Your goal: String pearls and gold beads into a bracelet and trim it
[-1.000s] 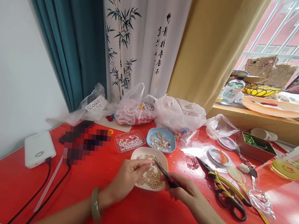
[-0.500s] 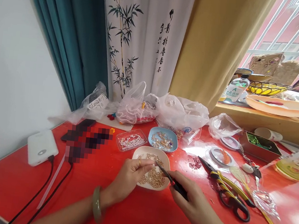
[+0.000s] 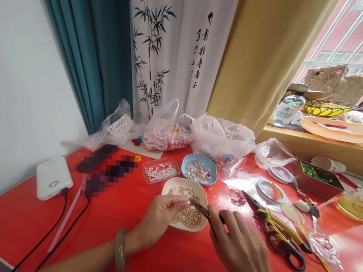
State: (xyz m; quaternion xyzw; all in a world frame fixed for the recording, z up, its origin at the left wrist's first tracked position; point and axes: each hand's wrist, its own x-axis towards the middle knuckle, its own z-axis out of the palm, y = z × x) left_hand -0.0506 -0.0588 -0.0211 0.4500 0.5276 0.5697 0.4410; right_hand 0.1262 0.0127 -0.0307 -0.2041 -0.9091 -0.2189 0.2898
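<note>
Over a cream dish (image 3: 205, 195) of small gold beads (image 3: 188, 217), my left hand (image 3: 159, 218) pinches something too small to make out between thumb and finger. My right hand (image 3: 238, 243) is wrapped round dark needle-nose pliers (image 3: 202, 209), whose tips meet the left fingertips. Just behind stands a blue dish (image 3: 183, 171) of mixed gold and pearly beads. Left of it, a clear tray (image 3: 144, 173) holds white and pink pearl beads (image 3: 161, 171).
Yellow-black pliers (image 3: 267, 218), black-handled scissors (image 3: 295, 258) and spools (image 3: 270, 192) lie on the right. A tin (image 3: 322, 182) and a bottle (image 3: 362, 202) stand beyond. On the left are a white power bank (image 3: 54, 178) and cables. Plastic bags (image 3: 224, 136) line the back.
My right hand has rolled over so its back faces more upward, turning the pliers with it. My left hand keeps its pinch. The whole view has shifted slightly.
</note>
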